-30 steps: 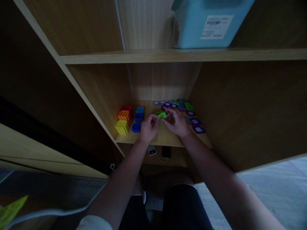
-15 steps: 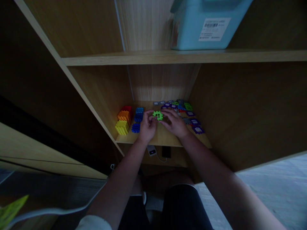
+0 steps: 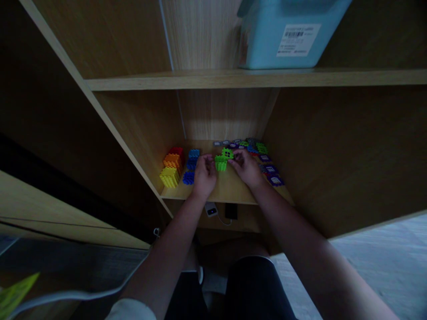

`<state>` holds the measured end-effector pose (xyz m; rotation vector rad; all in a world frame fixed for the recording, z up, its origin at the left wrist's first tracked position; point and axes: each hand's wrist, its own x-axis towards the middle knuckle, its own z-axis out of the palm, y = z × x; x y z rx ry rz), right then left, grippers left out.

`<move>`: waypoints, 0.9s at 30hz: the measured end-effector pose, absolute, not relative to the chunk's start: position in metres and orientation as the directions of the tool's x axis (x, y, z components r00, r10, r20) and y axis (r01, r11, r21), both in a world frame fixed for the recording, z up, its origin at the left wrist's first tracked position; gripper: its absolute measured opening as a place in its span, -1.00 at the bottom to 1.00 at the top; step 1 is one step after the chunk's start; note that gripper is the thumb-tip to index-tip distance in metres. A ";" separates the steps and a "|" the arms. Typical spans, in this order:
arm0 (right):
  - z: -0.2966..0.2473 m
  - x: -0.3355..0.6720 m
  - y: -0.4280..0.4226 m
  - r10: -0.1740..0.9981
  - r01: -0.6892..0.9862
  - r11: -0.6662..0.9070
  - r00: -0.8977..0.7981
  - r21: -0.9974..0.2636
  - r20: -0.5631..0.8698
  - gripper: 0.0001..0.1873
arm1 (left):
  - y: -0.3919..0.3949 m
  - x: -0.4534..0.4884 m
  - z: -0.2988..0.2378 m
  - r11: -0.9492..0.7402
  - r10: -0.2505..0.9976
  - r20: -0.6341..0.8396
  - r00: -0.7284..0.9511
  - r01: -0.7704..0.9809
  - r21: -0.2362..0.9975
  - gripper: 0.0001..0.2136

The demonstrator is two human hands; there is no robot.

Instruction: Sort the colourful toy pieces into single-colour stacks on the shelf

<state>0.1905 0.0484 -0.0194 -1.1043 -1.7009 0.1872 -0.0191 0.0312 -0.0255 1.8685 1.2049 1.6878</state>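
Black cloth covered the lap (image 3: 260,289) closest in, and just past it, under the shelf, lay a white device (image 3: 211,209) and a dark slab (image 3: 231,211). Then the hands, and here was the action! Half a second earlier the green window piece (image 3: 228,154) had sat squarely between both; now it had swung over to the right hand (image 3: 245,166), thumb and fingers pinched on its right edge. And the left hand (image 3: 204,175)? Out of that hold, fingers curled right beside the green stack (image 3: 220,163); whether they touched it or had parted, you couldn't tell. That stack had come into plain sight, upright over the bare shelf (image 3: 220,191), the window piece at its upper right, too close to judge any gap. For the work in hand, it looked like a two-handed hold turned into a one-handed one, the single piece now under the right fingers' control. Off to the left stood blue stacks (image 3: 192,162), then yellow (image 3: 170,177), orange (image 3: 174,161) and red blocks (image 3: 178,153); right, purple pieces (image 3: 271,169) spread loosely, with small grey pieces (image 3: 226,142) deepest of all.
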 end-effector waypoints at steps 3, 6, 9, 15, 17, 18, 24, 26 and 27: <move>-0.021 0.188 0.049 0.742 0.560 0.575 -0.050 -0.596 0.669 -0.61 | 0.038 -0.019 -0.032 -0.554 0.779 0.622 -0.073 0.384 0.739 -0.82; -0.021 0.184 0.050 0.743 0.557 0.578 -0.056 -0.596 0.667 -0.60 | 0.042 -0.020 -0.035 -0.547 0.781 0.621 -0.067 0.407 0.731 -0.77; -0.021 0.182 0.052 0.743 0.541 0.585 -0.059 -0.604 0.667 -0.59 | 0.042 -0.020 -0.036 -0.541 0.794 0.607 -0.038 0.411 0.733 -0.73; -0.024 0.180 0.056 0.740 0.544 0.597 -0.091 -0.589 0.666 -0.59 | 0.044 -0.019 -0.039 -0.546 0.796 0.604 -0.032 0.391 0.741 -0.72; -0.024 0.180 0.056 0.738 0.549 0.597 -0.092 -0.584 0.668 -0.60 | 0.044 -0.019 -0.039 -0.542 0.801 0.598 -0.030 0.390 0.744 -0.72; -0.024 0.180 0.056 0.739 0.550 0.598 -0.096 -0.583 0.667 -0.60 | 0.044 -0.019 -0.038 -0.537 0.805 0.593 -0.026 0.390 0.748 -0.72; -0.025 0.179 0.057 0.740 0.550 0.604 -0.119 -0.577 0.662 -0.60 | 0.043 -0.018 -0.036 -0.530 0.817 0.576 -0.008 0.384 0.756 -0.74; -0.025 0.179 0.058 0.738 0.547 0.610 -0.128 -0.573 0.662 -0.60 | 0.043 -0.018 -0.037 -0.532 0.814 0.580 -0.012 0.383 0.755 -0.75; -0.025 0.179 0.058 0.739 0.547 0.610 -0.131 -0.574 0.661 -0.60 | 0.043 -0.017 -0.037 -0.534 0.812 0.583 -0.013 0.384 0.753 -0.75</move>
